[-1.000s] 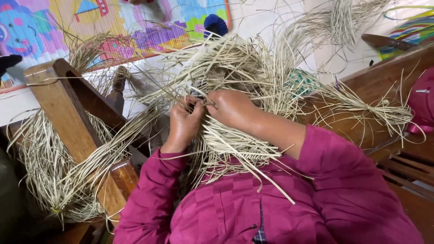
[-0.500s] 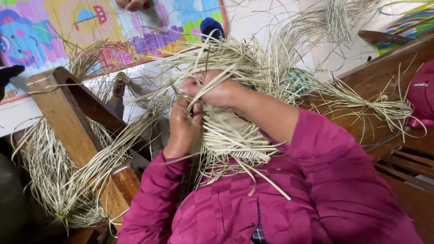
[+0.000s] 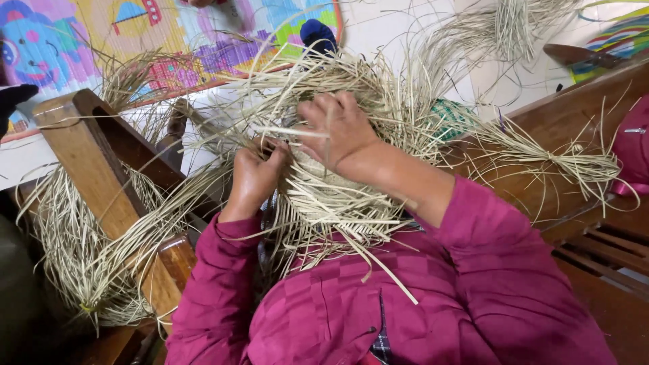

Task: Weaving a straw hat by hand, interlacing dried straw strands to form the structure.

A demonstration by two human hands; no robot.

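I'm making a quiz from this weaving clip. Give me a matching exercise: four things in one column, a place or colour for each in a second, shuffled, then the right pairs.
Things:
1. left hand
2. right hand
3. sleeves
4. mat

Descriptions:
A. magenta
B. spread on top of the woven straw, fingers pointing away
C. many-coloured, on the floor at the upper left
D. gripping strands at the left edge of the woven straw

Pairs: 1-D, 2-B, 3-A, 4-C
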